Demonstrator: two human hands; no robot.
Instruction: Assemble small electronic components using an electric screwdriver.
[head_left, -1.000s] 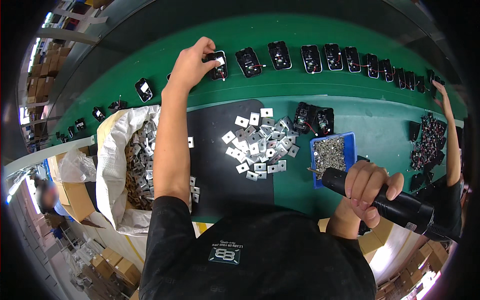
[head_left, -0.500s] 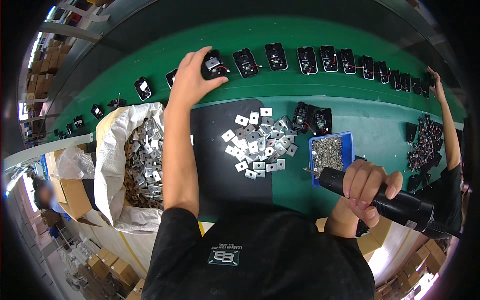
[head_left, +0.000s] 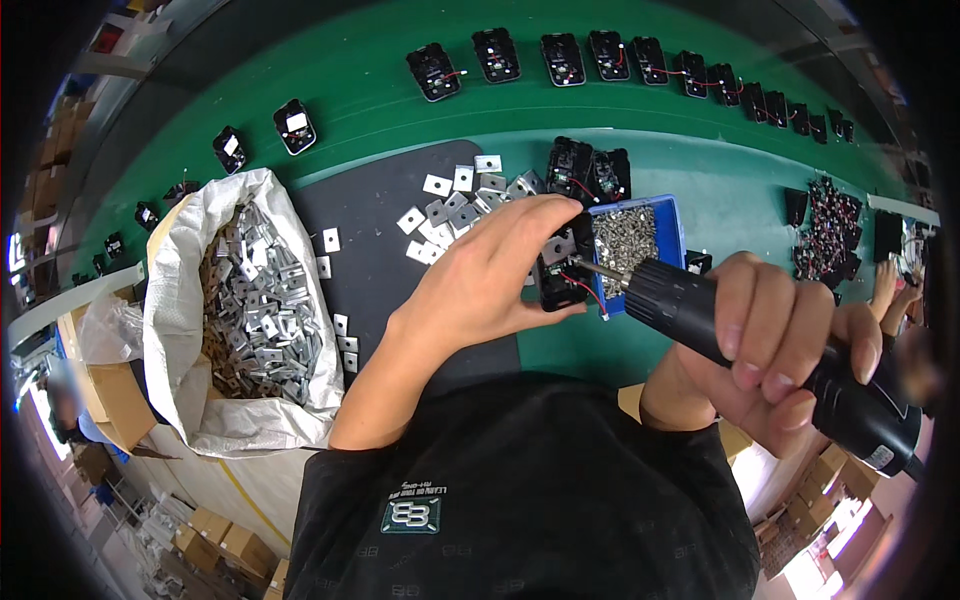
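My left hand grips a small black plastic housing between thumb and fingers, tilted up in front of a blue tray. Inside the housing sit a metal plate and a thin red wire with a white connector. My right hand is wrapped round a black electric screwdriver, which points left. Its bit reaches the metal plate in the housing; whether a screw is on the tip I cannot tell. Small silvery screws fill the tray. Left of it, partly behind my left hand, lie loose square metal plates with holes.
A white woven sack of metal plates stands at left by a black mat. Two housings sit behind the tray. More housings line the green belt. At right are a heap of wired parts and another person's hands.
My left hand has brought a housing from the belt to the front of the tray. The screwdriver's bit has come up to it. The other person's hand has left the belt.
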